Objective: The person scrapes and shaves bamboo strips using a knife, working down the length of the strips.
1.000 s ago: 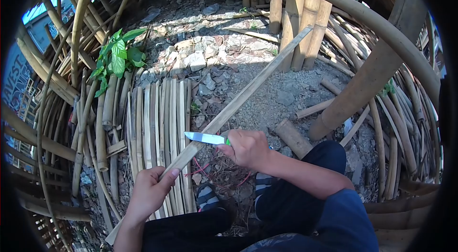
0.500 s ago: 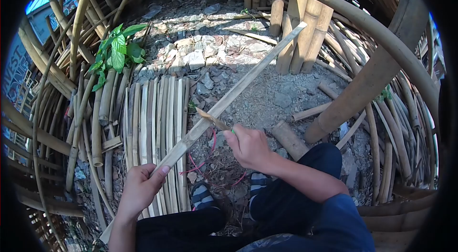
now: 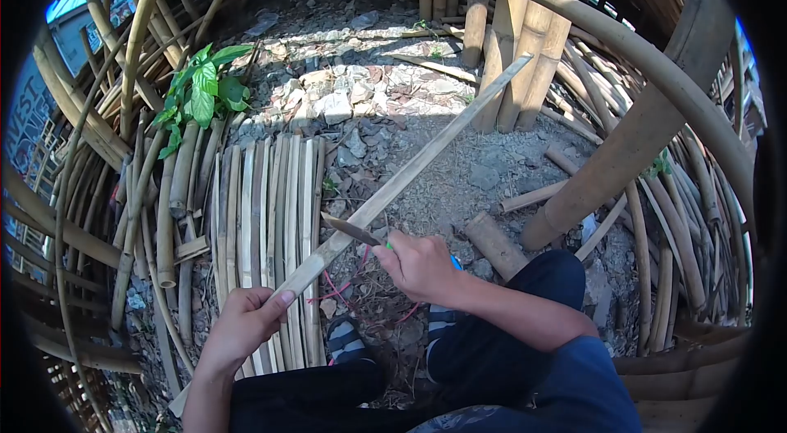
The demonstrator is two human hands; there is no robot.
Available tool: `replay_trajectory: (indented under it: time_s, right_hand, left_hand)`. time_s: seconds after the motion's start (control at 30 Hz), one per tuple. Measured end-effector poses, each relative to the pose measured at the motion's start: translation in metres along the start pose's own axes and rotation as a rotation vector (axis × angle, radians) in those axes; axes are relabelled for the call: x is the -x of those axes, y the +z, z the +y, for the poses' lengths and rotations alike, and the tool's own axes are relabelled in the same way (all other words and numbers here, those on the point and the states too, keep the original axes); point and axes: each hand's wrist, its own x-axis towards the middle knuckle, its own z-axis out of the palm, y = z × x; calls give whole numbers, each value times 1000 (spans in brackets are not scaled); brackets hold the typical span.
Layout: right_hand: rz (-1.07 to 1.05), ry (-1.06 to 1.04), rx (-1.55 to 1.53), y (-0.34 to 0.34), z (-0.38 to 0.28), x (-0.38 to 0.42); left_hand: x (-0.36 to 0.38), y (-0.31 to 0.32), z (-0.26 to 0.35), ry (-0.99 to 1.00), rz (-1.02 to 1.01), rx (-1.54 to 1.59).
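A long, flat bamboo strip slants from the lower left up towards the bamboo posts. My left hand is closed around its lower part, thumb on top. In my right hand is a knife, gripped by a handle that shows some green and blue. The blade lies across the strip a little above my left hand, its tip past the strip's left edge. Below the strip, several split bamboo strips lie side by side on the ground.
Thick bamboo posts stand at the back, and a bent bamboo pole arches over the right side. A short bamboo piece lies near my right knee. A leafy plant grows at left. Pink string lies between my feet.
The knife and my right hand have moved slightly down and closer to my left hand along the strip. The strip's far end has dipped a little and shifted right.
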Motion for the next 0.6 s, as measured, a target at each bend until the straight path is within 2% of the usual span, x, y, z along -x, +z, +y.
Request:
replay_trajectory:
  time_s: [0.07, 0.1, 0.13, 0.2, 0.23, 0.33, 0.4, 0.5, 0.6]
  right_hand:
    - [-25, -84, -30, 3, -8, 3]
    - [55, -189, 68, 5, 3, -1]
    - [54, -189, 63, -2, 18, -10]
    - [118, 134, 223, -16, 44, -26]
    - [118, 135, 222, -13, 47, -25]
    - [133, 92, 201, -10, 43, -17]
    - [68, -64, 84, 5, 13, -4]
    - [20, -145, 120, 6, 3, -2]
    - [145, 131, 230, -21, 57, -31]
  left_hand:
    - [-2, 0, 0, -69, -86, 99]
    - [0, -2, -1, -75, -83, 97]
    - [1, -4, -2, -65, -69, 99]
    - [1, -8, -4, -51, -53, 100]
    - [1, -9, -5, -51, -40, 89]
    - [-7, -10, -9, -68, -59, 113]
    - [-10, -8, -6, -85, -91, 132]
    - [-7, -6, -4, -110, -107, 133]
    - [-1, -12, -11, -80, -98, 148]
